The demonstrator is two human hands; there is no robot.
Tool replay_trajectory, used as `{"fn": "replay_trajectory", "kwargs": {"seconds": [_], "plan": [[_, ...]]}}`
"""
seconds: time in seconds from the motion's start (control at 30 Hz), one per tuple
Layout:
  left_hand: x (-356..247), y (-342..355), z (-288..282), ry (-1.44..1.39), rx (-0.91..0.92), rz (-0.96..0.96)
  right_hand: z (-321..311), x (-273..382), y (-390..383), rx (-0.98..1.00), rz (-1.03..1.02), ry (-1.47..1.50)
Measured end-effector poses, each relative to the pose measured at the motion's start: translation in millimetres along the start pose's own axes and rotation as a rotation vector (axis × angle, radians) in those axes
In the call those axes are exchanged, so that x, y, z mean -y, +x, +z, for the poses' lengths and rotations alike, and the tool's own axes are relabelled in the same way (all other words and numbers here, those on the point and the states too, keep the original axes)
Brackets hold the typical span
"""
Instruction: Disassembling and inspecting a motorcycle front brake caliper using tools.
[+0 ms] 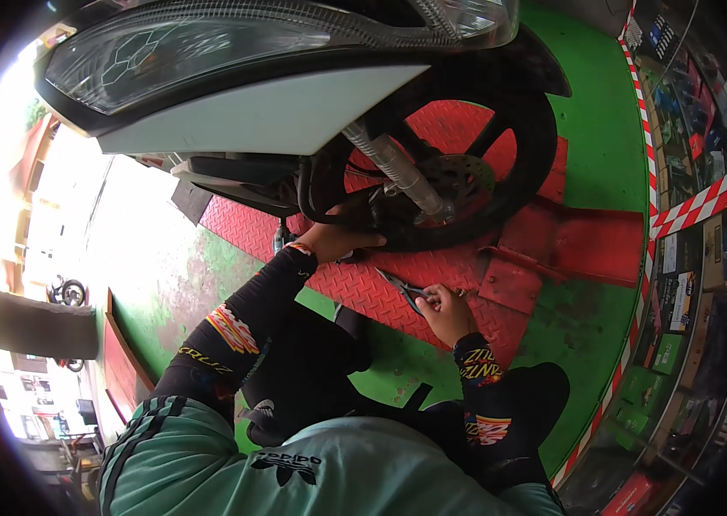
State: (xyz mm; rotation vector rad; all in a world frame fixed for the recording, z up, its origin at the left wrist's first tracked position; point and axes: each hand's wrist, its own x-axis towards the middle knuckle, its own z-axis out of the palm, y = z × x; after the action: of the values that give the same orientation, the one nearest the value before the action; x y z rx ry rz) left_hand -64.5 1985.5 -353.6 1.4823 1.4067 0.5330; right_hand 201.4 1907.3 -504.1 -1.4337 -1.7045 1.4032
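The motorcycle's front wheel [536,146] stands ahead of me, with a drilled brake disc [471,176] at its hub and a grey fork leg [398,168] beside it. My left hand [333,241] is at the dark brake caliper [391,219] by the wheel's lower left edge. Its thumb lies below and its fingers reach above, partly hidden by the dark parts, closed round the caliper. Lower and to the right, my right hand [448,314] is closed on the handles of long-nose pliers [405,288]. Their narrow jaws point up and left, apart from the wheel.
Under the wheel lies a red tread-plate ramp [363,291] with a red metal bracket [587,245] on its right. White fairing [252,112] and a headlight [183,60] overhang from above. A glass display case [682,292] edged with red-and-white tape borders the green floor [587,335].
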Motion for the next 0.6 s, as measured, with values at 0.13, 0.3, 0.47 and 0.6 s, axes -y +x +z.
{"fn": "replay_trajectory", "kwargs": {"seconds": [0.13,0.3,0.47,0.6], "plan": [[-7,-11,-5,0.037,-0.012,0.080,-18,17,-5,0.056,0.107,0.022],[12,-5,-7,0.067,-0.006,0.030,-42,54,-12,-0.014,0.142,0.164],[10,5,7,-0.231,0.013,-0.098,-47,71,-29,-0.238,0.114,0.424],[29,9,10,-0.123,0.100,-0.005,-71,120,-55,-0.172,0.233,1.531]]}}
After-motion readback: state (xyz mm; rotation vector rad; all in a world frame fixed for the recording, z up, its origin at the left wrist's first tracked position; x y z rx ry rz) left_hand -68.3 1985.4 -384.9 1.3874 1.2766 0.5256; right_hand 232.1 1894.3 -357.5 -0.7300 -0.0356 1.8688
